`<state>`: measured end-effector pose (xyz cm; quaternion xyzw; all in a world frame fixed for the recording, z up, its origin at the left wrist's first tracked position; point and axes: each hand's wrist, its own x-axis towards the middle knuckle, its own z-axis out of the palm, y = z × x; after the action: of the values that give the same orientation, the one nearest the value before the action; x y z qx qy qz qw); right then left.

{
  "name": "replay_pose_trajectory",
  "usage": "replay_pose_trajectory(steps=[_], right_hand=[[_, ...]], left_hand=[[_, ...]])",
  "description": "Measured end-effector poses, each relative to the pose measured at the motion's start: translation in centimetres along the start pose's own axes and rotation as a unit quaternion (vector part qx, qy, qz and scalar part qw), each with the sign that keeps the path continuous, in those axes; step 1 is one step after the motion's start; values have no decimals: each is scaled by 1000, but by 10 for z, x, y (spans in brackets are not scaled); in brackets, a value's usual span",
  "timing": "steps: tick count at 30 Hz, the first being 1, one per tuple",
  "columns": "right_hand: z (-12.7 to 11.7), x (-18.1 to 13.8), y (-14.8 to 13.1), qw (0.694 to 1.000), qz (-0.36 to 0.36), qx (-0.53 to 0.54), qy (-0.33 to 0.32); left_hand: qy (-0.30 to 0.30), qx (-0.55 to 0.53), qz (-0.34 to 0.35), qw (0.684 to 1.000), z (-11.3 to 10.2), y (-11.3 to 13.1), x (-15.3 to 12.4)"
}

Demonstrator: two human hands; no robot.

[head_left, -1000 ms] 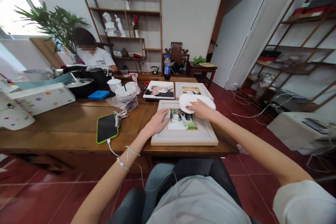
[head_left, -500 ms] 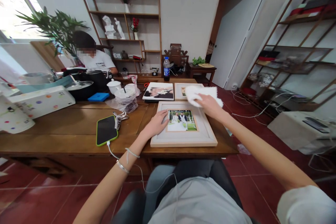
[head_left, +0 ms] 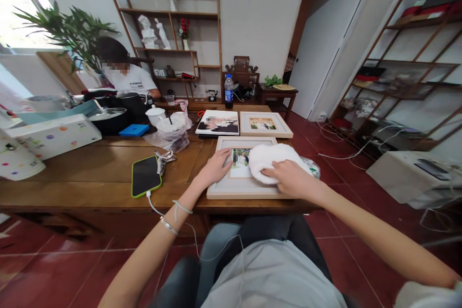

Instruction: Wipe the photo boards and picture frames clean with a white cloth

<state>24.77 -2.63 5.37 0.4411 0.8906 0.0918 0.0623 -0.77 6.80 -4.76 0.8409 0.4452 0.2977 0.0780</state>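
Note:
A light wooden picture frame with a photo lies flat at the near edge of the wooden table. My left hand rests flat on its left side, fingers stretched out. My right hand presses a white cloth onto the frame's right half, fingers curled over the cloth. The cloth hides most of the photo.
A second frame and a photo book lie farther back. A green-cased phone on a cable lies to the left, beside a bagged drink cup. Another person sits behind pots at the far left. Shelves and cables stand to the right.
My right hand has brought the white cloth from the frame's far right corner down toward me, over the photo. My left hand has stayed on the frame.

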Motion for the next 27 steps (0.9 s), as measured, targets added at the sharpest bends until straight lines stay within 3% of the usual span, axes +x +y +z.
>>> replay_pose_trajectory(steps=[4,8,16,20,23,27], right_hand=[[-11,-33,-29,999,18,30,-17],[0,-30,-30,998,42,45,3],[40,53,48,988,88,42,116],[41,80,70,993,54,39,100],[39,72,61,997,31,31,69],[26,33,30,998,-25,27,42]], left_hand=[[-6,6,-7,1000,-1,1,0],[-7,11,-1,1000,-1,2,1],[-5,9,15,1000,-1,-3,3],[5,2,20,1000,0,-4,2],[7,2,25,1000,2,-5,2],[6,5,24,1000,3,-5,3]])
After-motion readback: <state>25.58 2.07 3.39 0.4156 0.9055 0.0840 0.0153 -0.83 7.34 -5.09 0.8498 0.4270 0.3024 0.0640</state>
